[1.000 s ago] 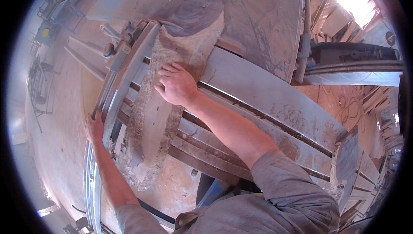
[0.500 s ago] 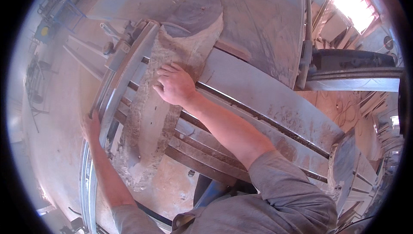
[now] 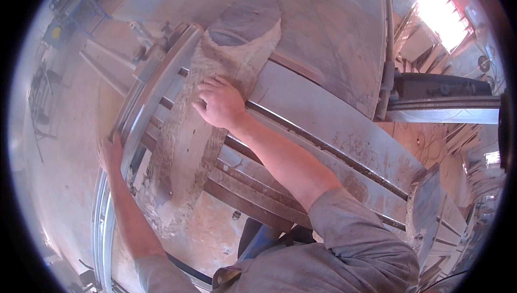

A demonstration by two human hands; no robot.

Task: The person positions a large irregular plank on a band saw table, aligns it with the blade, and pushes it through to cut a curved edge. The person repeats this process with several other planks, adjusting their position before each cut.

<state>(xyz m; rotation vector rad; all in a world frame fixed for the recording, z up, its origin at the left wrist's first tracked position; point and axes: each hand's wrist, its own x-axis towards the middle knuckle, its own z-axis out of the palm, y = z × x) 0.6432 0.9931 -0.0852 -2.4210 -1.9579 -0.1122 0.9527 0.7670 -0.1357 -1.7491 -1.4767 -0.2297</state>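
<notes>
A long slab of wood (image 3: 188, 158) with rough, bark-like edges lies across a slatted metal machine table (image 3: 323, 115). Its pale face is up, and a dark grey, scooped-looking area (image 3: 245, 18) is at its far end. On the middle of the slab rests my right hand (image 3: 219, 102), fingers laid over the surface and thumb apart, gripping nothing. Farther left, my left hand (image 3: 111, 153) is closed around the metal rail (image 3: 129, 147) along the table's left side. Its fingertips are partly hidden by the rail.
A dusty flat panel (image 3: 334, 40) extends beyond the slab. At right are a dark machine arm over a metal beam (image 3: 441, 114) and an upright wood piece (image 3: 423, 207). Scrap boards (image 3: 425, 51) lean near the bright window. A blue stand (image 3: 89, 13) is far left.
The view has tilted and shifted slightly. My right hand keeps its place on the slab, and my left hand stays at the rail. No clear movement of the slab shows.
</notes>
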